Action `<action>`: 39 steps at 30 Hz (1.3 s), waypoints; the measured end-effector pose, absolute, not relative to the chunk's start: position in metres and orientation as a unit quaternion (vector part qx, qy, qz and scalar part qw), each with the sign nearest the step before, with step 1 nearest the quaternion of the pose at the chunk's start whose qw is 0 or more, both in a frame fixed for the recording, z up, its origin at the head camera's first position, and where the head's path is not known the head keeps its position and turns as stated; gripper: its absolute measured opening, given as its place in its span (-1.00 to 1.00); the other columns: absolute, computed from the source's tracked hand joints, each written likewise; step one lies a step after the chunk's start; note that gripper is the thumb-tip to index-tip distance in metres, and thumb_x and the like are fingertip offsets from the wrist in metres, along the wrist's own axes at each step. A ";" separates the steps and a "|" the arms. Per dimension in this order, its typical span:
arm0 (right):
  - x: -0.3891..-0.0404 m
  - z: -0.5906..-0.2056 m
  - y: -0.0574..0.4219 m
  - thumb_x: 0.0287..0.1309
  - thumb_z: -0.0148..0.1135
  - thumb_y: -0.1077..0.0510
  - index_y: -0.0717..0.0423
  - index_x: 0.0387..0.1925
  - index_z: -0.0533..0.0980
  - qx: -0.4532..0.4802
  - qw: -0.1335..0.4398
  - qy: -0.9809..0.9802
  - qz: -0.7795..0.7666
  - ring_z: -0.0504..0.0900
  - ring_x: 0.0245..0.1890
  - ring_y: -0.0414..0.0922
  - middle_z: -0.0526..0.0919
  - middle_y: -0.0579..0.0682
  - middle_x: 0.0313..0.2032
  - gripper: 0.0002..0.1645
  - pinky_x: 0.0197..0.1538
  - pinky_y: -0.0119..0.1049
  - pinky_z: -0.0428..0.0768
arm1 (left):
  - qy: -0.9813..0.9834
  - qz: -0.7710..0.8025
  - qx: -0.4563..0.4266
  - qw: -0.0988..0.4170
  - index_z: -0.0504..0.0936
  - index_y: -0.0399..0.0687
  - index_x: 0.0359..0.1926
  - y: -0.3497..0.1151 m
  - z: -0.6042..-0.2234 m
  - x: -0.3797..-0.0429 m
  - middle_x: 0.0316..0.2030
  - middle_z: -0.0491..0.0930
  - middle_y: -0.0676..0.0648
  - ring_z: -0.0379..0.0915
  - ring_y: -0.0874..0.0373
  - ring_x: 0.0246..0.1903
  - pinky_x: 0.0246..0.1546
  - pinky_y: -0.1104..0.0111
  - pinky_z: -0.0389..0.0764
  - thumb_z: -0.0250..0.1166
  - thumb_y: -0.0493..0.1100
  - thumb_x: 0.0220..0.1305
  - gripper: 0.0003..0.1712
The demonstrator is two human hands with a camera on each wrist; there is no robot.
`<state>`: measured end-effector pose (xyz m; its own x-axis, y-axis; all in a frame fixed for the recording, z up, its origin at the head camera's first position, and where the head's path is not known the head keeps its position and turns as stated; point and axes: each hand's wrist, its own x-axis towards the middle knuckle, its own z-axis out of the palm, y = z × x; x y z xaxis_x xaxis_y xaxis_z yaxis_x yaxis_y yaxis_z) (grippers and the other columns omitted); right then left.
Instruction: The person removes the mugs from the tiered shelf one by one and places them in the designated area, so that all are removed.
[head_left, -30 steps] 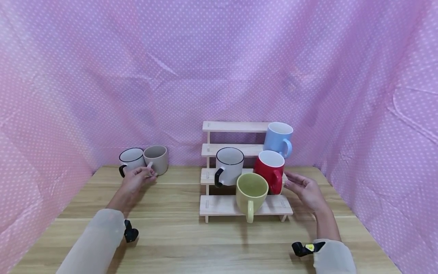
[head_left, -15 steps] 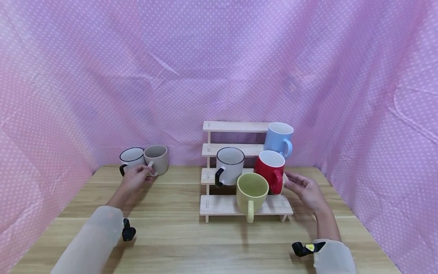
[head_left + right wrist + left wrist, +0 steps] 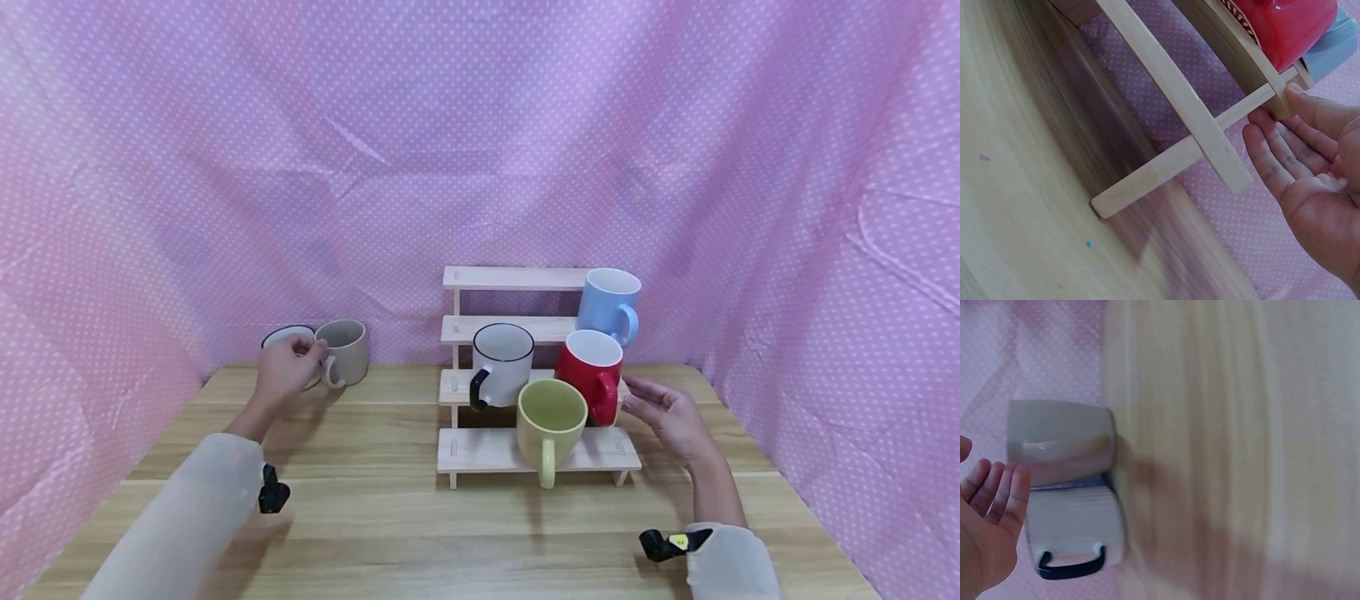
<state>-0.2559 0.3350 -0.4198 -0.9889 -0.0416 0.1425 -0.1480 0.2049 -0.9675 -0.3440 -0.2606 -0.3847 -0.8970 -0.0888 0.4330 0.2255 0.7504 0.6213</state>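
My left hand (image 3: 283, 367) hovers at rim height by the beige mug (image 3: 351, 357), partly covering the white mug (image 3: 289, 332) beside it. In the left wrist view its fingers are loosely bent, with nothing between them. The white mug's black handle (image 3: 1072, 571) shows there. My right hand (image 3: 673, 421) pinches the right end of a shelf board on the wooden tiered rack (image 3: 480, 450), thumb over the edge and fingers beneath. On the rack are a blue mug (image 3: 609, 304), a red mug (image 3: 581, 367), another white mug (image 3: 510, 375) and a yellow-green mug (image 3: 551, 417).
The wood-grain table (image 3: 360, 517) carries the rack right of centre and two mugs at the back left. A pink dotted cloth (image 3: 420, 167) hangs behind and along both sides. The top board's left part (image 3: 510, 277) is bare.
My left hand has let go of the beige mug's handle and risen slightly, up and to the left. The right hand stays at the rack, and the mugs have not moved.
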 end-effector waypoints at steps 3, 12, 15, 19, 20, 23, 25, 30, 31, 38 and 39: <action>-0.256 -0.419 0.335 0.39 0.32 0.11 0.40 0.43 0.29 0.060 0.038 -0.775 0.628 0.68 0.02 -0.36 0.56 0.14 0.28 -0.25 0.12 -0.41 0.64 | -0.910 -0.347 -0.052 0.222 0.67 -0.30 -0.22 -0.256 -0.374 -0.345 -0.30 0.70 -0.25 0.58 -0.08 -0.27 -0.28 0.25 0.56 0.16 0.05 0.49 -0.55; -0.257 -0.421 0.336 0.37 0.34 0.05 0.36 0.43 0.32 0.053 0.038 -0.786 0.615 0.67 0.03 -0.36 0.51 0.24 0.31 -0.23 0.09 -0.47 0.63 | -0.907 -0.372 -0.091 0.175 0.61 -0.36 -0.02 -0.230 -0.347 -0.351 -0.08 0.64 -0.36 0.59 -0.22 -0.07 -0.05 0.01 0.65 0.14 0.02 0.52 -0.54; -0.258 -0.422 0.336 0.36 0.35 0.04 0.34 0.43 0.32 0.052 0.037 -0.787 0.613 0.67 0.04 -0.35 0.48 0.29 0.33 -0.23 0.11 -0.43 0.63 | -0.906 -0.373 -0.101 0.171 0.61 -0.33 -0.03 -0.217 -0.339 -0.353 -0.08 0.64 -0.34 0.58 -0.22 -0.05 -0.03 -0.03 0.64 0.15 -0.03 0.50 -0.61; -0.258 -0.424 0.336 0.37 0.34 0.06 0.37 0.42 0.32 0.057 0.041 -0.787 0.613 0.67 0.03 -0.34 0.54 0.22 0.29 -0.24 0.11 -0.42 0.64 | -0.903 -0.374 -0.122 0.171 0.63 -0.26 -0.07 -0.197 -0.328 -0.355 -0.11 0.66 -0.28 0.59 -0.18 -0.08 -0.06 -0.01 0.65 0.18 -0.03 0.49 -0.66; -0.258 -0.424 0.336 0.37 0.34 0.07 0.37 0.42 0.32 0.057 0.043 -0.785 0.615 0.67 0.03 -0.34 0.57 0.18 0.27 -0.25 0.10 -0.43 0.64 | -0.903 -0.372 -0.128 0.173 0.63 -0.25 -0.07 -0.192 -0.325 -0.356 -0.12 0.66 -0.27 0.60 -0.17 -0.09 -0.07 -0.01 0.65 0.19 -0.03 0.49 -0.66; -0.258 -0.423 0.336 0.38 0.33 0.09 0.39 0.42 0.31 0.062 0.044 -0.781 0.620 0.67 0.03 -0.35 0.61 0.06 0.22 -0.25 0.09 -0.44 0.64 | -0.902 -0.365 -0.147 0.176 0.64 -0.21 -0.06 -0.175 -0.315 -0.357 -0.15 0.68 -0.23 0.60 -0.13 -0.12 -0.08 0.02 0.65 0.21 -0.02 0.48 -0.67; -0.258 -0.423 0.336 0.38 0.33 0.10 0.40 0.41 0.32 0.062 0.045 -0.777 0.624 0.68 0.02 -0.35 0.62 0.05 0.21 -0.26 0.09 -0.45 0.64 | -0.903 -0.360 -0.158 0.173 0.65 -0.19 -0.04 -0.163 -0.308 -0.358 -0.15 0.68 -0.20 0.60 -0.10 -0.12 -0.09 0.03 0.66 0.21 -0.01 0.47 -0.67; -0.258 -0.423 0.336 0.38 0.33 0.11 0.42 0.41 0.31 0.066 0.046 -0.772 0.631 0.68 0.02 -0.34 0.63 0.04 0.20 -0.26 0.10 -0.42 0.65 | -0.898 -0.365 -0.193 0.155 0.63 -0.17 -0.02 -0.133 -0.293 -0.357 -0.13 0.68 -0.17 0.60 -0.06 -0.12 -0.08 0.08 0.67 0.23 -0.02 0.46 -0.69; -0.258 -0.423 0.336 0.38 0.32 0.11 0.43 0.41 0.30 0.069 0.046 -0.772 0.630 0.68 0.02 -0.34 0.63 0.02 0.19 -0.26 0.10 -0.42 0.65 | -0.895 -0.368 -0.202 0.152 0.63 -0.18 -0.02 -0.127 -0.291 -0.357 -0.14 0.68 -0.17 0.60 -0.06 -0.12 -0.08 0.08 0.67 0.24 -0.02 0.46 -0.69; -0.257 -0.422 0.335 0.38 0.32 0.11 0.41 0.41 0.31 0.064 0.046 -0.777 0.625 0.68 0.03 -0.35 0.59 0.13 0.25 -0.27 0.09 -0.45 0.64 | -0.887 -0.362 -0.252 0.137 0.61 -0.14 -0.01 -0.087 -0.279 -0.354 -0.13 0.68 -0.11 0.60 0.00 -0.11 -0.08 0.16 0.68 0.25 0.00 0.48 -0.70; -0.256 -0.422 0.334 0.39 0.32 0.11 0.41 0.41 0.31 0.065 0.046 -0.777 0.624 0.67 0.03 -0.35 0.55 0.20 0.28 -0.27 0.09 -0.45 0.64 | -0.887 -0.362 -0.255 0.134 0.61 -0.13 -0.01 -0.082 -0.277 -0.352 -0.14 0.67 -0.10 0.60 0.00 -0.11 -0.08 0.16 0.68 0.25 0.00 0.48 -0.70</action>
<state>-0.2565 0.3343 -0.4218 -0.9874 -0.0433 0.1525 -0.1583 0.2123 -0.9643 -0.3522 -0.0815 -0.2773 -0.8346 0.3547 0.4214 0.5483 0.6081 0.5741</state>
